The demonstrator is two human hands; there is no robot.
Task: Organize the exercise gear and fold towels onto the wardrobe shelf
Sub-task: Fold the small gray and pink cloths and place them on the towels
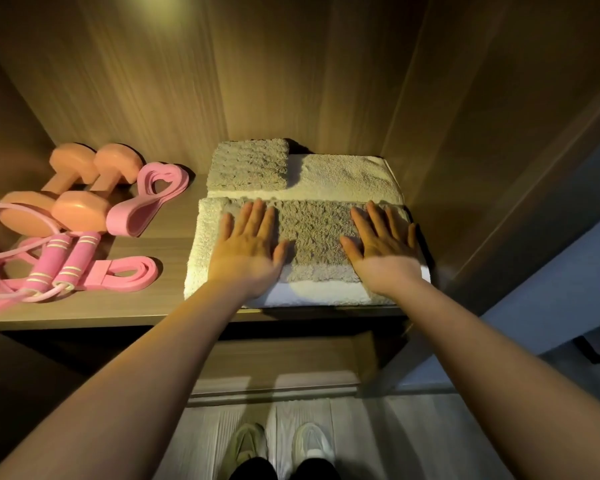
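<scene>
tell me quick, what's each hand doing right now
Left hand: open, fingers straight, palm down on the grey towel, holding nothing.
Right hand: open, flat on the same grey towel, holding nothing.

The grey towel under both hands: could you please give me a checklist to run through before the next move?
1. Left hand flat on the grey towel: ok.
2. Right hand flat on it: ok.
3. Grey towel lying smooth on the white towel: ok.
4. White towel fully inside the shelf front edge: cannot tell.
5. Dumbbells and jump rope apart from the towels: ok.
</scene>
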